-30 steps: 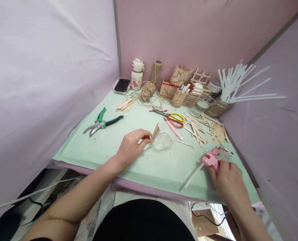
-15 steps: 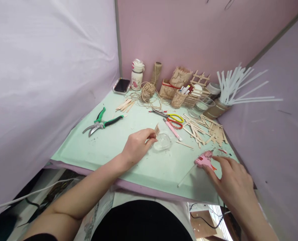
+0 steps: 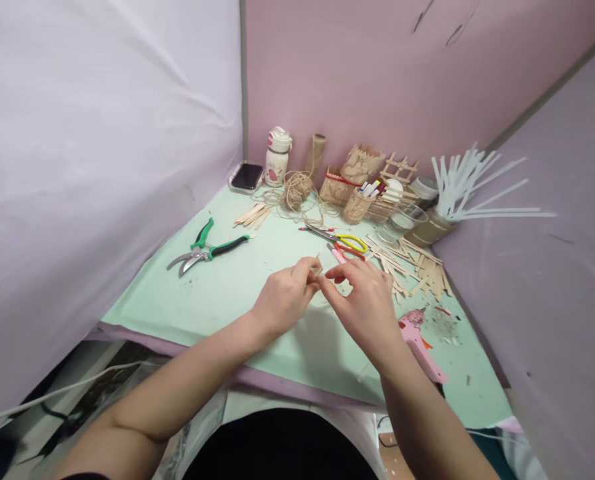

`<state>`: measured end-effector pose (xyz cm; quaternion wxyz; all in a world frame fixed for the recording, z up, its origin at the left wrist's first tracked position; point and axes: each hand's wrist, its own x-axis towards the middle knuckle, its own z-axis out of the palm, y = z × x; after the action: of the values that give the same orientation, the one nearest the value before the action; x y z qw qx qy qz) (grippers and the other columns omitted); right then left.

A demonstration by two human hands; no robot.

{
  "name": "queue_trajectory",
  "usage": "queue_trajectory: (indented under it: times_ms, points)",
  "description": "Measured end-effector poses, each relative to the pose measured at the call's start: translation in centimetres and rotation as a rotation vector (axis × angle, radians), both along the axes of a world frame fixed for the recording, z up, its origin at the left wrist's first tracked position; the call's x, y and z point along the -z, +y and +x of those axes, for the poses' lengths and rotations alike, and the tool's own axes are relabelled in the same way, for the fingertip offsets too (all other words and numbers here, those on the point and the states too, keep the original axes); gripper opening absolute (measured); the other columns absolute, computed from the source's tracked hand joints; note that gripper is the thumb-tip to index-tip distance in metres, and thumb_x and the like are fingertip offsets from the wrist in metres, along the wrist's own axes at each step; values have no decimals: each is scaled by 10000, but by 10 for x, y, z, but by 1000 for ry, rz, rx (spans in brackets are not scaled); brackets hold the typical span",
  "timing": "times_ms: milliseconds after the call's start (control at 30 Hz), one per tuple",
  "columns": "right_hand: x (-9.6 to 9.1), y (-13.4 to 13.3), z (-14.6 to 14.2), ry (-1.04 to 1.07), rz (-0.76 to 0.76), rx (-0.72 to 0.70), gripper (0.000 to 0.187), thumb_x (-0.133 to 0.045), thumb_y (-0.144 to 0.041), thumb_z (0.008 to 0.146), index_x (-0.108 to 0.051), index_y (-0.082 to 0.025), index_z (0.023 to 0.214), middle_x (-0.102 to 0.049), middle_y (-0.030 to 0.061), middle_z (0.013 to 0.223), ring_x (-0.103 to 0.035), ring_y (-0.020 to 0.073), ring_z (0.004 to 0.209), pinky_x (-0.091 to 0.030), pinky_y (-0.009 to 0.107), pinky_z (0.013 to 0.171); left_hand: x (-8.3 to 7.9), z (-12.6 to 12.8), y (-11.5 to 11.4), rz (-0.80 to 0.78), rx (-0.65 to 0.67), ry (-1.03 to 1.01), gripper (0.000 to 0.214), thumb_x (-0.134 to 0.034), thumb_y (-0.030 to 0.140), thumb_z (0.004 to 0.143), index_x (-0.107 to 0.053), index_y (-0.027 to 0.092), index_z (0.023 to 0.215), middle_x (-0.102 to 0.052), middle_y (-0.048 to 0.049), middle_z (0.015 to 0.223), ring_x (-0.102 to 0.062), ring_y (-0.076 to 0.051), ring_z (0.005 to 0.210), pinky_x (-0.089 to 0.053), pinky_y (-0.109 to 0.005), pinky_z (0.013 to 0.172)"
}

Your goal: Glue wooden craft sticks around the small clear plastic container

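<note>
In the head view, my left hand (image 3: 283,297) is closed in a pinch on a short piece of wooden craft stick (image 3: 317,271), whose end shows above the fingers. My right hand (image 3: 365,300) meets it, thumb and fingers curled at the same spot; what lies between them is mostly hidden. Below and behind the hands, a clear plastic dish (image 3: 345,288) shows only in part. To the right of my right forearm lies a pink hot glue gun (image 3: 420,350) on the green table cover.
Green-handled pruning shears (image 3: 202,250) lie at left. Scissors (image 3: 345,241) and loose craft sticks (image 3: 402,263) lie beyond my hands. Along the back stand a phone (image 3: 247,177), a bottle (image 3: 277,160), a twine ball (image 3: 297,190), a pen holder (image 3: 356,207) and white glue sticks (image 3: 470,183).
My right hand has let go of the glue gun, which now lies on the table, and has moved left to meet my left hand. My left hand keeps the wooden piece.
</note>
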<state>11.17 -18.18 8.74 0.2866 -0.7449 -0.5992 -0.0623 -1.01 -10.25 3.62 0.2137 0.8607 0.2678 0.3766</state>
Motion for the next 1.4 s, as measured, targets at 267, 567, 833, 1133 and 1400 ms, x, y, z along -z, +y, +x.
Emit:
queue_trajectory:
  times_ms: [267,567,833,1133,1400]
  points:
    - [-1,-8,3,31,37,9,209,-579,-329,889,-645,-215,727,-669,3,753,-574,198,801,-284,324,759,-28,-18,33,84,249,60,439,-725,157,761,-536,202,1155,-615,-122,1245,-588,-263,1169,-500,-412,955]
    - [7,-28,2,-93,160,-1,178,-579,-305,918,-620,-215,770,-659,3,754,-569,189,803,-317,335,800,-37,18,89,209,577,416,265,-726,64,699,-710,265,870,-398,17,1528,-227,-366,1443,-221,-610,1109]
    - [13,-39,14,-196,175,-26,161,-606,-288,922,-625,-208,784,-654,17,776,-571,192,817,-339,347,793,-51,37,70,289,647,478,185,-631,25,675,-669,194,610,-683,-12,1210,-475,-300,1240,-211,-495,1072]
    - [25,-37,17,-208,206,-51,129,-656,-234,888,-611,-203,771,-642,3,744,-557,178,767,-358,347,759,-62,38,63,332,665,663,192,-537,28,657,-650,179,622,-693,-37,711,-572,-205,869,-216,-436,1005]
    - [30,-33,16,-230,209,-20,138,-665,-232,875,-605,-203,754,-644,1,733,-554,185,766,-353,357,766,-60,39,63,323,670,625,159,-568,46,662,-613,168,570,-663,-34,625,-571,-216,855,-244,-404,922]
